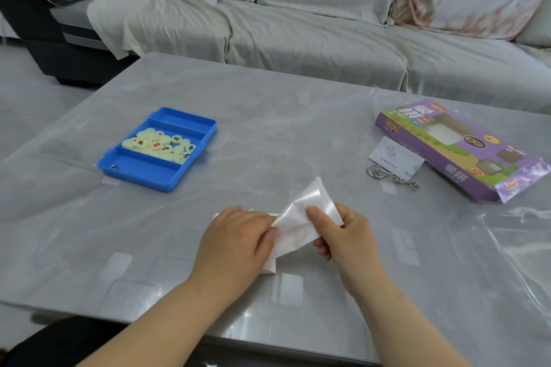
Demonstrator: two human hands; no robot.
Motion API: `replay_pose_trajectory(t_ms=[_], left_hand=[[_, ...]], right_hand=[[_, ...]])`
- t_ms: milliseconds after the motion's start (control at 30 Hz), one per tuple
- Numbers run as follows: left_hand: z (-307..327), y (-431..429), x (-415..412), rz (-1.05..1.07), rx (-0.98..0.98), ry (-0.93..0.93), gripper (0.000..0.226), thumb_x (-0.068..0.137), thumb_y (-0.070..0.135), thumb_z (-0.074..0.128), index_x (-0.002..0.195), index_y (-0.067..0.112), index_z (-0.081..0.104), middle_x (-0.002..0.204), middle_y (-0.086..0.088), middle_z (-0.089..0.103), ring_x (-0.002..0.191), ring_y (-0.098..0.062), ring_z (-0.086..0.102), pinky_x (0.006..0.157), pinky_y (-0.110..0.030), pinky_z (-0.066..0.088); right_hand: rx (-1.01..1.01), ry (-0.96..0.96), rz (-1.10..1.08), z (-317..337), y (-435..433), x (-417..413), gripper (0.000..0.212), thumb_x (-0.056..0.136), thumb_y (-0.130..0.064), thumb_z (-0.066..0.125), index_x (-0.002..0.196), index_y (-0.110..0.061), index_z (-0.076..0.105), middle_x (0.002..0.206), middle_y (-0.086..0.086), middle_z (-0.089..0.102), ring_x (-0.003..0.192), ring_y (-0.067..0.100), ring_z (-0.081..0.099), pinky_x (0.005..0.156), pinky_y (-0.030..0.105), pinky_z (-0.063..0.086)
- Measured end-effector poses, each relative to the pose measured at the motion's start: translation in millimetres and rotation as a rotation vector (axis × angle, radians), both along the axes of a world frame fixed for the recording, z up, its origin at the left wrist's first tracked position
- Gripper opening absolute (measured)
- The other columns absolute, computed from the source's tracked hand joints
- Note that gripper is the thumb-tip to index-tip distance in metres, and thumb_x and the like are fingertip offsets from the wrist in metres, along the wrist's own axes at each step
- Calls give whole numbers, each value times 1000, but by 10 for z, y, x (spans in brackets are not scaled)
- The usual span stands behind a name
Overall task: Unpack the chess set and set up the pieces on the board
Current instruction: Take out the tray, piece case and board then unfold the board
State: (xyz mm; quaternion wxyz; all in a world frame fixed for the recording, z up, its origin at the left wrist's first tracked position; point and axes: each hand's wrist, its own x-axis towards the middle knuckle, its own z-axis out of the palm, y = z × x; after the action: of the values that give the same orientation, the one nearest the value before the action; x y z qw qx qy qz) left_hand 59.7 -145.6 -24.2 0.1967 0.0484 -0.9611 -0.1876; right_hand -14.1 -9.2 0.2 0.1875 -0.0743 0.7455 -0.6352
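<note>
Both hands grip a folded white sheet (301, 223) low over the bench (268, 116): left hand (238, 235) pinning its edge, right hand (343, 232) pinching a raised flap. Pieces (161, 144) fill the blue tray's (179, 174) middle compartment, far left.

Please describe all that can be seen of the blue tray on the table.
The blue tray looks like plastic, rectangular, open, with three long compartments. It lies flat and askew on the grey table, left of both hands, untouched. The middle compartment holds pale round pieces with red or black characters; small metal rings show in the nearest one.
</note>
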Motion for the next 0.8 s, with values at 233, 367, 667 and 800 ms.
replay_pose_trajectory(t_ms=[233, 367, 667, 800], left_hand=[[239, -204, 61, 237, 720, -45, 24, 88, 23, 53, 69, 20, 65, 53, 15, 60, 55, 7, 52, 53, -9, 36], [380, -296, 113, 286, 1097, -59, 23, 87, 20, 54, 73, 5, 66, 70, -7, 63, 69, -19, 55, 65, -25, 42], [243, -214, 46, 359, 1214, -96, 25, 88, 17, 55, 68, 5, 64, 63, -9, 61, 63, -20, 51, 58, -27, 38], [138, -204, -29, 471, 1193, -39, 30, 87, 17, 59, 59, 5, 58, 53, -4, 56, 55, -20, 47, 55, -28, 37]], right_hand=[[-54, 21, 2, 100, 135, -109, 21, 84, -10, 59, 64, -9, 55, 44, -5, 52, 38, 7, 47, 38, 16, 37], [-187, -16, -44, 202, 230, -191, 21, 87, -3, 52, 68, -9, 57, 41, -2, 54, 36, 7, 51, 35, 16, 37], [-19, 86, -165, 113, 164, -346, 12, 85, -3, 56, 91, -14, 55, 62, -7, 60, 47, 2, 52, 42, 11, 41], [163, 443, -253, 143, 201, -265, 23, 83, -8, 59, 88, -30, 50, 87, -12, 55, 69, 1, 50, 59, 5, 39]])
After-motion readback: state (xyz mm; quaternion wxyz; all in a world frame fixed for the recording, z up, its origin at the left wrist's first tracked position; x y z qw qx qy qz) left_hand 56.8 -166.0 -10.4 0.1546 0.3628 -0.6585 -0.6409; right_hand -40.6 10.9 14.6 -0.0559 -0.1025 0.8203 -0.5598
